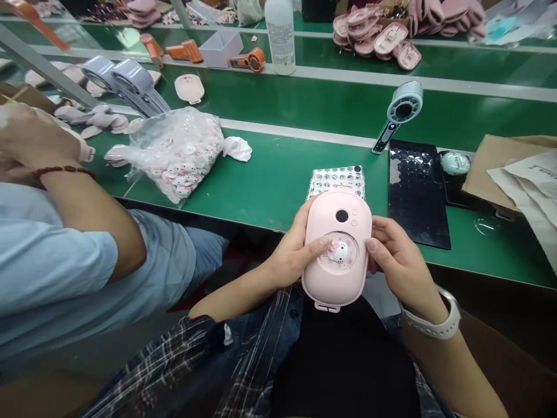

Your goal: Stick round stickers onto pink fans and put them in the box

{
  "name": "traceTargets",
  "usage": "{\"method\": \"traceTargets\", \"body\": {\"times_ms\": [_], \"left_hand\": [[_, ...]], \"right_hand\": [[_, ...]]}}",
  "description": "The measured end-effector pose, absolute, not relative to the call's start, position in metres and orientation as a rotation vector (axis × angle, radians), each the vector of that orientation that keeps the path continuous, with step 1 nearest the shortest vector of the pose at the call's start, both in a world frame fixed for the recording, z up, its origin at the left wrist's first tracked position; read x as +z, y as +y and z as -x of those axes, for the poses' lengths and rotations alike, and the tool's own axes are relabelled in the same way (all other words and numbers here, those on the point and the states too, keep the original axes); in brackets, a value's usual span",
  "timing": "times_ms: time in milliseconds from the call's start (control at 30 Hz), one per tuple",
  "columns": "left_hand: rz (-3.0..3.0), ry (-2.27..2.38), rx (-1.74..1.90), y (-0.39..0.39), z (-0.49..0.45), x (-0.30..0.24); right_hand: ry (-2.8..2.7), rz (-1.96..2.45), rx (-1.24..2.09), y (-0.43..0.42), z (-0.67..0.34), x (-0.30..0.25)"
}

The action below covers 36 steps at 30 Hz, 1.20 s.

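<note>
A pink oval plastic case (337, 287) is held upright between my two hands, over my lap at the bench edge. It has a black round spot, two small buttons and a round recess with a white cat-face figure (340, 253) in it. My left hand (300, 249) grips the left side, its thumb lying at the cat figure. Along the right side, my right hand (394, 258) holds the edge with thumb and curled fingers; some fingertips are hidden behind the case. Just behind the case lies a sheet of round black stickers (335, 176).
A plastic bag of cat-face figures (183, 154) lies left on the green bench (256, 186). Black trays (415, 197), a blue handheld fan (400, 110) and cardboard (500, 168) stand right. A bottle (279, 40) is behind. A co-worker's arm (87, 197) reaches in at left.
</note>
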<state>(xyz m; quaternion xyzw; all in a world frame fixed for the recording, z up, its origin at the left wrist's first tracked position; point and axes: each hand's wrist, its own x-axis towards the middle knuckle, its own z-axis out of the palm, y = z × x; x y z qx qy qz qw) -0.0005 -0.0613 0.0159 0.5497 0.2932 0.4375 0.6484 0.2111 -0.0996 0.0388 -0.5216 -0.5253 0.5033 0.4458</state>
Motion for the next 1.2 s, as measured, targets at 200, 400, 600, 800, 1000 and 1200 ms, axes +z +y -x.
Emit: {"method": "traceTargets", "body": {"times_ms": [200, 400, 600, 800, 1000, 1200], "left_hand": [[-1.278, 0.68, 0.934, -0.065, 0.001, 0.016], [-1.197, 0.647, 0.884, -0.066, -0.002, 0.019], [-1.035, 0.638, 0.827, -0.067, -0.005, 0.024], [-0.777, 0.53, 0.755, -0.068, -0.005, 0.03], [-0.628, 0.458, 0.674, -0.066, -0.004, 0.03], [-0.574, 0.441, 0.676, -0.065, -0.005, 0.029]], "right_hand": [[-1.219, 1.23, 1.412, -0.104, -0.21, 0.037], [-1.091, 1.149, 1.558, -0.106, -0.212, 0.029], [-0.99, 1.151, 1.657, -0.107, -0.208, 0.033], [-0.883, 1.163, 1.729, -0.105, -0.2, 0.042], [-0.783, 1.168, 1.753, -0.103, -0.199, 0.043], [-0.874, 1.218, 1.689, -0.104, -0.202, 0.039]]}}
